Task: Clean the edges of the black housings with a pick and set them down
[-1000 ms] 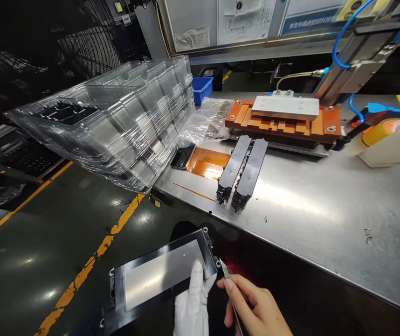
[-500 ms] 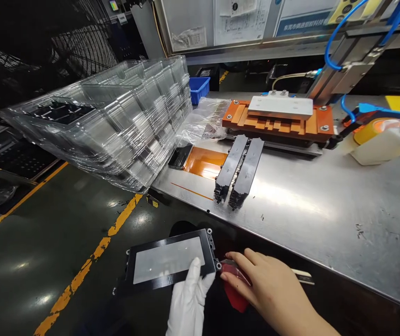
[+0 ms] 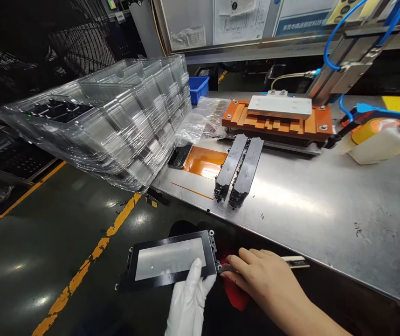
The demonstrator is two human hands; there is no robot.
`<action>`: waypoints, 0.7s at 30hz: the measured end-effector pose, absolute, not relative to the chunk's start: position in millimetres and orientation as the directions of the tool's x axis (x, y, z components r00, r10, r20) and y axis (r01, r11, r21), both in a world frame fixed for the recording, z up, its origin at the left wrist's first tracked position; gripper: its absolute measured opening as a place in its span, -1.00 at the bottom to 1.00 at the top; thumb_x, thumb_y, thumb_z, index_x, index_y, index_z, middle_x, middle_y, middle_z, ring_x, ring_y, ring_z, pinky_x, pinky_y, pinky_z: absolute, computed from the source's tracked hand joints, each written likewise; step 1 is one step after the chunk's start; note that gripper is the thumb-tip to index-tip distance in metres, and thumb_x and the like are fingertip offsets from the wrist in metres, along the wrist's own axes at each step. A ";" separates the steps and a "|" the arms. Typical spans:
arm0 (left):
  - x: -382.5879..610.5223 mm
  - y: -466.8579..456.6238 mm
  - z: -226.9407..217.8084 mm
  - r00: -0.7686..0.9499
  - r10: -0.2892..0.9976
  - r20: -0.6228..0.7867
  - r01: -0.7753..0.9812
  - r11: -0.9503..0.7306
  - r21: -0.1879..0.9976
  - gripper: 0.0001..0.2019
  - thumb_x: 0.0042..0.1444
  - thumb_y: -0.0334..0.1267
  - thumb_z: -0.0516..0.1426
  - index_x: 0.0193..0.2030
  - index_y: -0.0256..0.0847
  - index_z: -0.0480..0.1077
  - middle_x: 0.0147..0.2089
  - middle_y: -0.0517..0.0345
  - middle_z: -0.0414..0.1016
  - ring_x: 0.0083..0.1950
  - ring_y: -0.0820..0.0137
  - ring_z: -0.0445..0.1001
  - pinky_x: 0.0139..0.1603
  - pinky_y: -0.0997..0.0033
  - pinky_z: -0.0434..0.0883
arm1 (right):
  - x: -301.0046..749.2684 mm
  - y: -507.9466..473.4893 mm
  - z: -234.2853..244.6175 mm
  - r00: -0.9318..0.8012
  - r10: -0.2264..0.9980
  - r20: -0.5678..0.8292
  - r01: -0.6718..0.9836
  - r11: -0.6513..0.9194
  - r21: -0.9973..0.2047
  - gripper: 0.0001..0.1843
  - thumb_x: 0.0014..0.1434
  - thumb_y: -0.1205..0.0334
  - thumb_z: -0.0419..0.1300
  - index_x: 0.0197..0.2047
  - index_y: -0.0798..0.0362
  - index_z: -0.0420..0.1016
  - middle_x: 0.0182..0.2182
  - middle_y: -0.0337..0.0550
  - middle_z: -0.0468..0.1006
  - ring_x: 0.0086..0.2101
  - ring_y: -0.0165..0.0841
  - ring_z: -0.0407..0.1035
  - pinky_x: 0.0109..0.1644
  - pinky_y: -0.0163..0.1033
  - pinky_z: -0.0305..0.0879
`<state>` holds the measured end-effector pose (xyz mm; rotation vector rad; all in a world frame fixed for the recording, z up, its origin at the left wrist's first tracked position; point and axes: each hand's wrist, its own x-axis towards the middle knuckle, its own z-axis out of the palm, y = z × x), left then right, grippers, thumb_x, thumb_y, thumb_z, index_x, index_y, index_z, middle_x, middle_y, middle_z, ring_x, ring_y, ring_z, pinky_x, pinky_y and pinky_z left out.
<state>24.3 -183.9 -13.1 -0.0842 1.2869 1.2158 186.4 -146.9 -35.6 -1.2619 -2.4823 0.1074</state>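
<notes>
My left hand (image 3: 188,298), in a white glove, grips a rectangular black-framed panel (image 3: 170,259) by its lower right part, thumb on the face. The panel has a grey window and small ringed lugs at its corners. My bare right hand (image 3: 265,277) is closed around a slim hand tool (image 3: 296,262) with a pale end that carries dark lettering. The tool's narrow dark tip points left and reaches the lug at the panel's right edge; whether it touches is hard to tell. Something red (image 3: 237,296) shows below the right hand.
Two long dark parts (image 3: 246,172) and an orange film sheet (image 3: 205,161) lie on the metal bench (image 3: 301,200). Stacked clear trays (image 3: 126,121) stand at left. Behind are an orange fixture (image 3: 277,123), a blue bin (image 3: 199,88) and a plastic bottle (image 3: 375,144).
My right hand has turned and shifted slightly, bringing the tool's tip into view at the panel's right edge. The panel has moved slightly right in my left hand.
</notes>
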 end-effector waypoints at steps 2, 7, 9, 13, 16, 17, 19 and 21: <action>21.2 -183.4 -11.4 -0.171 0.650 -0.740 -0.721 0.430 0.544 -0.79 0.25 -0.43 0.12 -0.12 -0.37 0.59 -0.08 -0.10 0.64 0.07 0.13 0.57 0.22 0.10 0.45 | 187.6 -146.5 -35.3 -0.550 0.798 0.247 0.769 0.599 -0.224 -0.62 0.38 -0.04 0.00 -0.34 -0.05 0.48 -0.56 -0.32 0.47 -0.57 -0.32 0.41 -0.47 -0.17 0.10; 10.1 -182.2 -12.7 -0.030 0.676 -0.736 -0.706 0.507 0.494 -0.77 0.19 -0.33 0.23 -0.03 -0.32 0.57 0.03 -0.07 0.60 0.18 0.07 0.48 0.29 0.05 0.40 | 188.4 -146.3 -35.3 -0.557 0.809 0.188 0.780 0.587 -0.218 -0.74 0.08 -0.01 0.39 -0.32 -0.04 0.49 -0.54 -0.36 0.49 -0.56 -0.31 0.43 -0.46 -0.16 0.11; 8.1 -181.5 -12.4 -0.013 0.681 -0.732 -0.687 0.527 0.501 -0.76 0.20 -0.29 0.23 -0.04 -0.35 0.57 0.02 -0.09 0.61 0.17 0.07 0.49 0.29 0.09 0.41 | 187.7 -146.6 -35.5 -0.553 0.810 0.194 0.782 0.585 -0.214 -0.75 0.08 0.01 0.40 -0.34 -0.04 0.48 -0.54 -0.36 0.49 -0.56 -0.31 0.43 -0.47 -0.17 0.10; 8.4 -180.9 -10.9 -0.006 0.697 -0.717 -0.662 0.535 0.525 -0.76 0.23 -0.28 0.20 -0.06 -0.38 0.58 -0.02 -0.10 0.62 0.13 0.10 0.52 0.22 0.19 0.48 | 187.2 -147.1 -35.9 -0.574 0.790 0.218 0.764 0.612 -0.206 -0.76 0.15 0.04 0.34 -0.41 -0.05 0.43 -0.57 -0.36 0.46 -0.59 -0.33 0.38 -0.49 -0.17 0.04; 9.1 -180.6 -11.1 -0.026 0.700 -0.714 -0.663 0.522 0.536 -0.78 0.22 -0.30 0.20 -0.05 -0.34 0.58 -0.02 -0.09 0.62 0.08 0.12 0.55 0.10 0.24 0.56 | 188.3 -145.9 -35.9 -0.582 0.778 0.236 0.756 0.625 -0.196 -0.70 0.30 0.00 0.17 -0.41 -0.04 0.42 -0.58 -0.33 0.46 -0.60 -0.34 0.36 -0.48 -0.17 0.02; 9.0 -180.3 -11.3 -0.034 0.693 -0.720 -0.664 0.523 0.535 -0.78 0.22 -0.32 0.20 -0.05 -0.33 0.58 -0.02 -0.09 0.62 0.06 0.13 0.56 0.06 0.25 0.57 | 188.7 -145.4 -35.8 -0.585 0.774 0.242 0.752 0.629 -0.197 -0.67 0.33 -0.01 0.12 -0.41 -0.04 0.42 -0.57 -0.32 0.46 -0.59 -0.34 0.36 -0.47 -0.17 0.02; 8.3 -179.5 -11.2 -0.035 0.677 -0.735 -0.669 0.531 0.520 -0.79 0.22 -0.36 0.19 -0.05 -0.32 0.57 0.00 -0.10 0.61 0.07 0.14 0.56 0.01 0.28 0.59 | 189.4 -144.5 -35.6 -0.595 0.763 0.251 0.738 0.643 -0.204 -0.63 0.35 -0.04 0.07 -0.42 -0.04 0.41 -0.58 -0.32 0.45 -0.59 -0.35 0.35 -0.46 -0.17 0.02; 6.6 -178.5 -10.5 -0.008 0.670 -0.743 -0.672 0.546 0.500 -0.79 0.22 -0.38 0.19 -0.04 -0.32 0.57 0.01 -0.10 0.61 0.08 0.14 0.55 0.01 0.28 0.59 | 189.9 -144.0 -35.3 -0.613 0.747 0.255 0.720 0.662 -0.208 -0.61 0.34 -0.06 0.07 -0.45 -0.04 0.39 -0.59 -0.32 0.44 -0.59 -0.35 0.33 -0.46 -0.17 0.00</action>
